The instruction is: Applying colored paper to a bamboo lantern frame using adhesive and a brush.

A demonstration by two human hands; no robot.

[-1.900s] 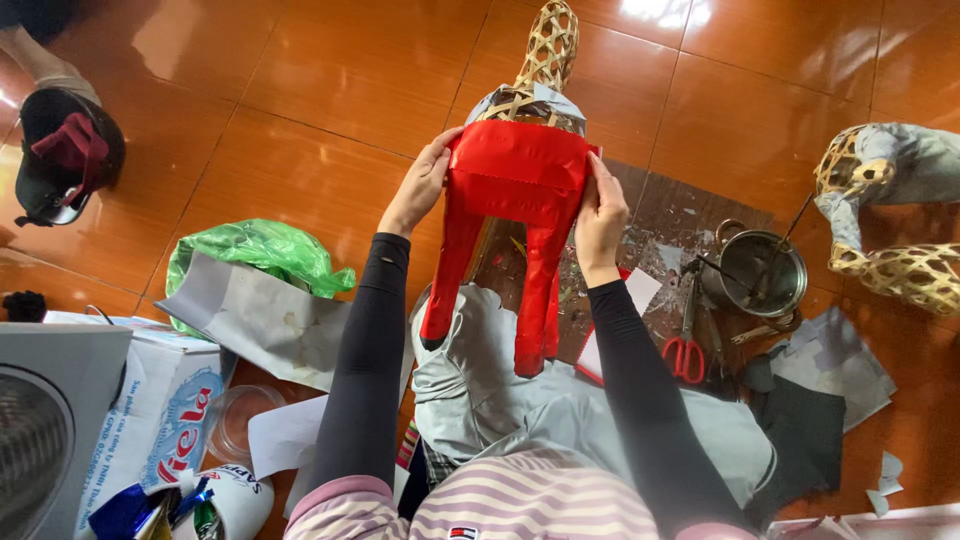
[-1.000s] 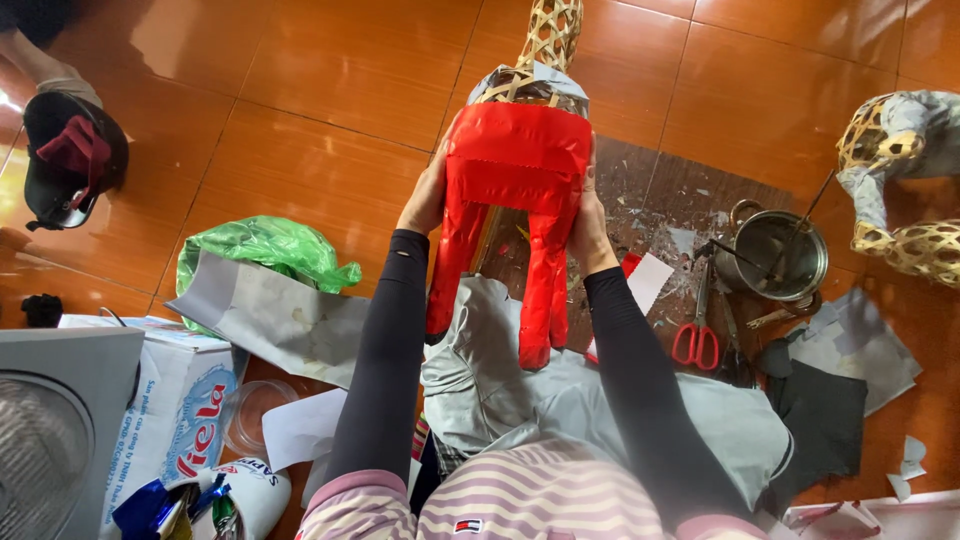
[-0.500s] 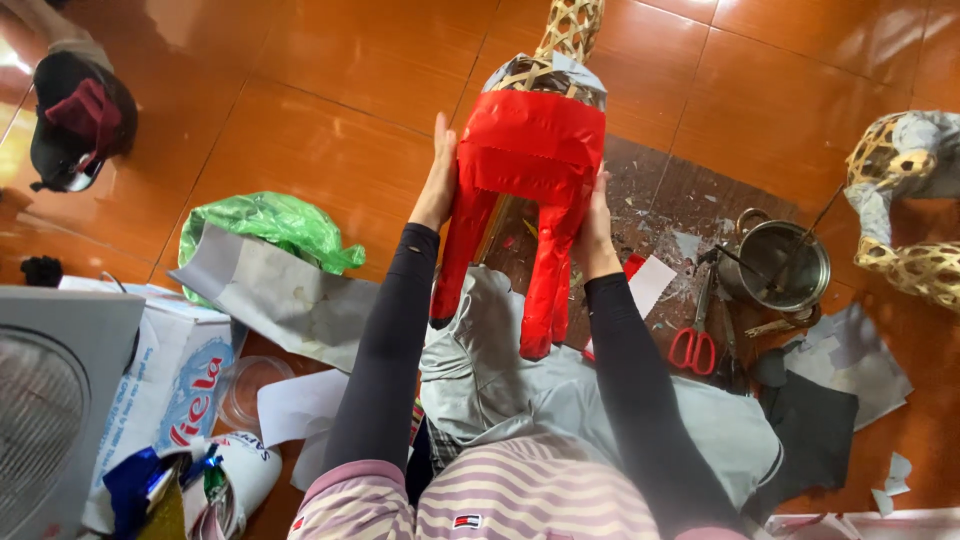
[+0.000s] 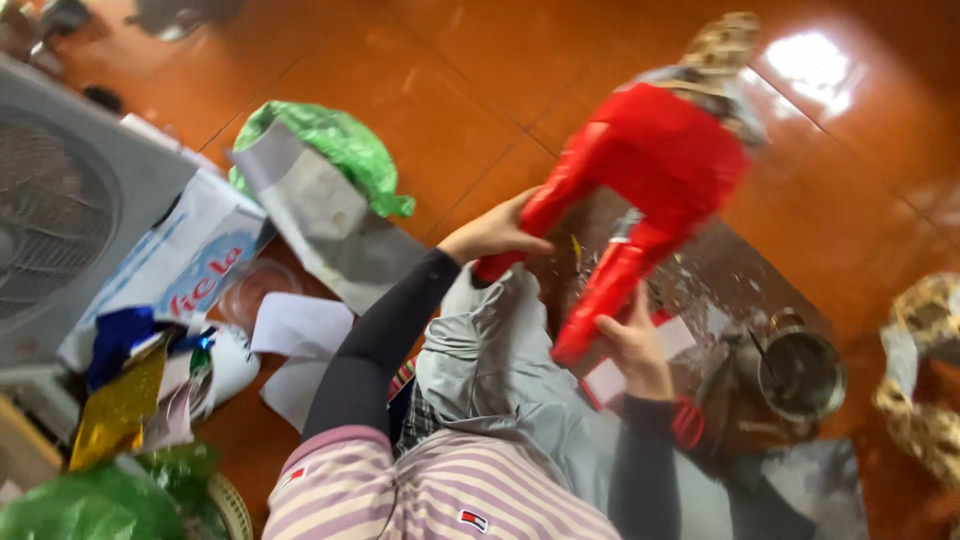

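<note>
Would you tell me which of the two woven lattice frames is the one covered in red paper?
It is the woven frame at the top, held by both hands; red paper wraps it. The other frame, at the right edge, shows bare lattice with grey patches and is untouched.

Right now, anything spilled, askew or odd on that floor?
Yes. Pale scraps litter the dark mat under the red paper figure, which both hands, left and right, hold tilted. Grey sheets and a green bag lie strewn about. The picture is blurred.
</note>
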